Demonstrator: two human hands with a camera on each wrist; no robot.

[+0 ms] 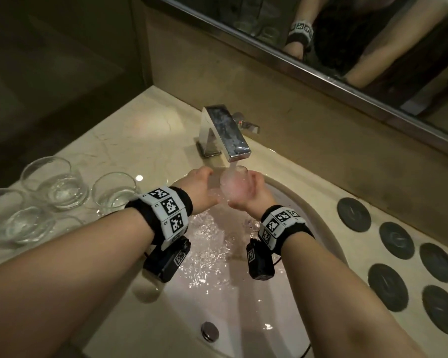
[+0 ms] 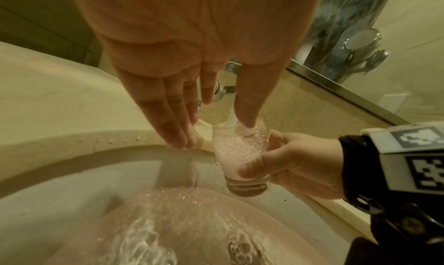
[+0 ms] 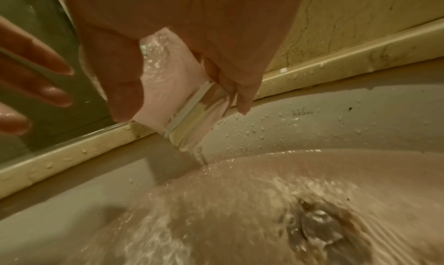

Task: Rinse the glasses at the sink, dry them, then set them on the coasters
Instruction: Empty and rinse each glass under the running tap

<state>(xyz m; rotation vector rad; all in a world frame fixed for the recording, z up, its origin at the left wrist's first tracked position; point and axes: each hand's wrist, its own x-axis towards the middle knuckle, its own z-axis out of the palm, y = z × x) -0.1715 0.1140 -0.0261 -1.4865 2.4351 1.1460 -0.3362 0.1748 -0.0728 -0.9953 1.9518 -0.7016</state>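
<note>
R hand (image 2: 295, 162) gripped a glass (image 2: 240, 155) w/ thumb and curled fingers round its lower half, holding it roughly upright, a bit tilted, under the tap (image 1: 226, 133) over the sink (image 1: 318, 218). Water ran from the spout into the glass; inside was all froth and bubbles, so couldn't see through it. In the head view the glass was mostly hidden by both hands, only a pale blur w/ part of the rim visible.

L hand (image 2: 192, 64) was spread, fingers straight and relaxed, holding nothing. Thumb tip dipped at the glass rim, in the stream; the other fingers (image 2: 175, 128) hung just beside the glass, apart from it. In the R wrist view those fingers were cut off at the left edge, and the R palm covered the top of the glass.

Sink held swirling water; the drain (image 3: 317, 225) was blurred under the ripples.

On the counter (image 1: 130, 140), left of the sink: several more glasses (image 1: 53, 183), clear, overlapping, the nearest ones cut off by the edge and by the L forearm, so the count was hard to tell. Right of the sink: dark round coasters (image 1: 353, 214), six in view, the last partly cut off, nothing on them. Mirror (image 1: 321, 34) above showed only a dim reflection of arms.
</note>
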